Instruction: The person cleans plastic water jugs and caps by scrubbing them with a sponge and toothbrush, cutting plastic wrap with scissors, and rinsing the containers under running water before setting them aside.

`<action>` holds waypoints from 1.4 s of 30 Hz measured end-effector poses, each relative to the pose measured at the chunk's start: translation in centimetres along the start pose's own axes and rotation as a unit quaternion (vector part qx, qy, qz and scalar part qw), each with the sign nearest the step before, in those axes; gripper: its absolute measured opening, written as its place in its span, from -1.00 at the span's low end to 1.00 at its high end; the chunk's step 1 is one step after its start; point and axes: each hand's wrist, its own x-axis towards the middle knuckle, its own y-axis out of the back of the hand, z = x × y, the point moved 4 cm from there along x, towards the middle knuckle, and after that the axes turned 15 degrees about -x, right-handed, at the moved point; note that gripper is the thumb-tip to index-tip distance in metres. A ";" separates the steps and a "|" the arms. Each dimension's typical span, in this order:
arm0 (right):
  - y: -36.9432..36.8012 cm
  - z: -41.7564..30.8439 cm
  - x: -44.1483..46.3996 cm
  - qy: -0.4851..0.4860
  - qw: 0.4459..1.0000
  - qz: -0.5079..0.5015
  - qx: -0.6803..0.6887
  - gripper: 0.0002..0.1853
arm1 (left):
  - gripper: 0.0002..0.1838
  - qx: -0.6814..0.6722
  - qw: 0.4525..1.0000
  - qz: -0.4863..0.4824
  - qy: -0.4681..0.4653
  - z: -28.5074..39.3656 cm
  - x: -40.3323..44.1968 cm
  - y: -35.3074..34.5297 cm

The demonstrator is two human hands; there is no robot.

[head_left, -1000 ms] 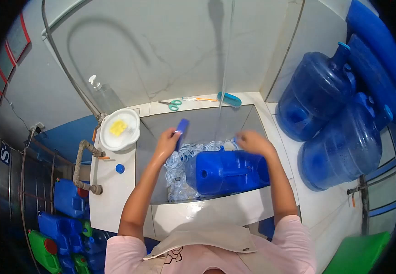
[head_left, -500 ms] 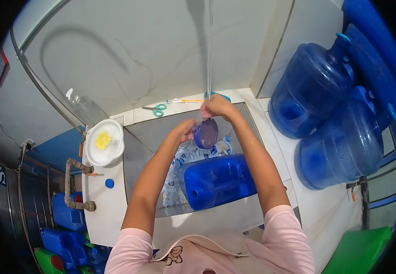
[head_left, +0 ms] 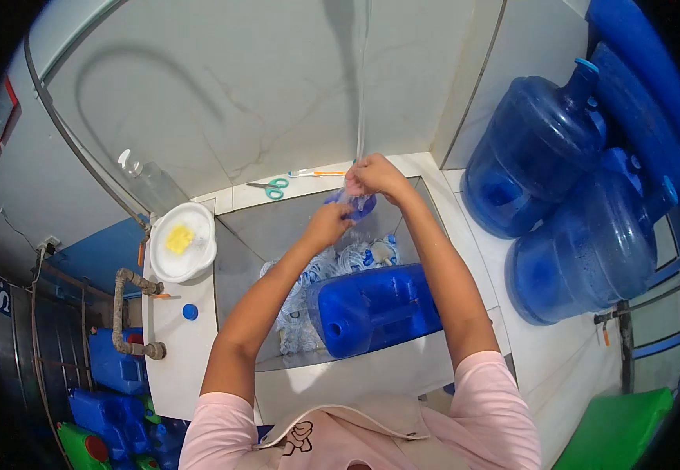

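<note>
A round blue lid (head_left: pixel 365 207) is held over the sink (head_left: pixel 247 235), in a thin stream of running water (head_left: pixel 362 102). My left hand (head_left: pixel 329 225) grips its near left side, the fingers lying partly across it. My right hand (head_left: pixel 374 177) is closed at its far edge, where the water strikes; splashing blurs the fingertips. Below my hands a blue jerrycan (head_left: pixel 371 312) lies on its side in the sink, its open mouth toward me. Beside and behind it is a pile of white and blue pieces (head_left: pixel 297 329), whose kind I cannot make out.
On the left ledge are a white basin (head_left: pixel 208 258) with a yellow sponge (head_left: pixel 179 240), a small blue cap (head_left: pixel 190 312) and a pump bottle (head_left: pixel 156 184). Scissors (head_left: pixel 277 188) and a toothbrush (head_left: pixel 316 173) lie along the back ledge. Large blue water bottles (head_left: pixel 536 149) stand right.
The lid has tipped and risen slightly, so its round face no longer shows fully. My left hand has moved right and over it; my right hand stays at the stream.
</note>
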 end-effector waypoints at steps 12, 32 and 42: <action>-5.0 5.0 -5.0 0.334 0.802 0.114 -0.483 -0.69 | -0.72 0.172 0.940 0.157 -0.249 0.4 -4.7 1.5; -7.0 6.1 -6.1 0.355 0.815 0.220 -0.402 -0.65 | -0.61 0.338 0.861 0.281 0.254 -8.7 -33.2 10.9; -5.1 4.7 -6.1 0.288 0.805 0.276 -0.440 -0.68 | -0.70 0.273 0.855 0.263 0.354 -11.8 -34.0 11.4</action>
